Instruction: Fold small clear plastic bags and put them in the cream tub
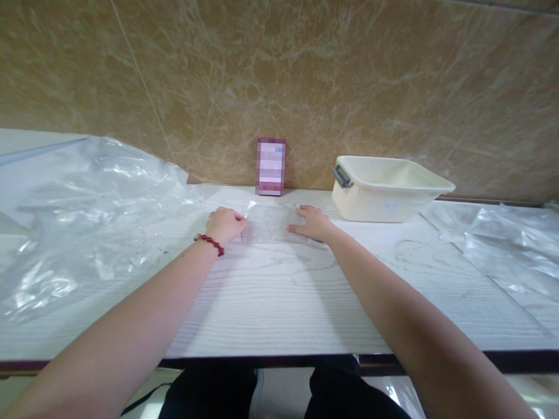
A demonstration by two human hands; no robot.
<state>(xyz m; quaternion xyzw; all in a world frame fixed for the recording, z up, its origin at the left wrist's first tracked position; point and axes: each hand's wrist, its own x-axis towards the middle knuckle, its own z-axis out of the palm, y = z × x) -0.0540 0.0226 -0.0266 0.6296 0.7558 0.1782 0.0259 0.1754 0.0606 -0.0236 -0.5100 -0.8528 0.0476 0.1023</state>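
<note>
A small clear plastic bag [267, 224] lies flat on the white wood-grain table between my hands. Its left edge is pinched in the closed fingers of my left hand [226, 224], which has a red bead bracelet [209, 243] at the wrist. On the bag's right part, my right hand [312, 223] rests with its fingers spread. Just beyond the bag, a phone [271, 167] with a red edge leans upright against the wall; its screen is blurred out.
A cream plastic bin [377, 198] with a grey clip handle stands back right, near the wall. Crumpled clear plastic bags [103, 220] spread over the table's left side. More clear plastic [514, 244] lies at the right. The brown marble wall [285, 68] bounds the table [275, 308] behind.
</note>
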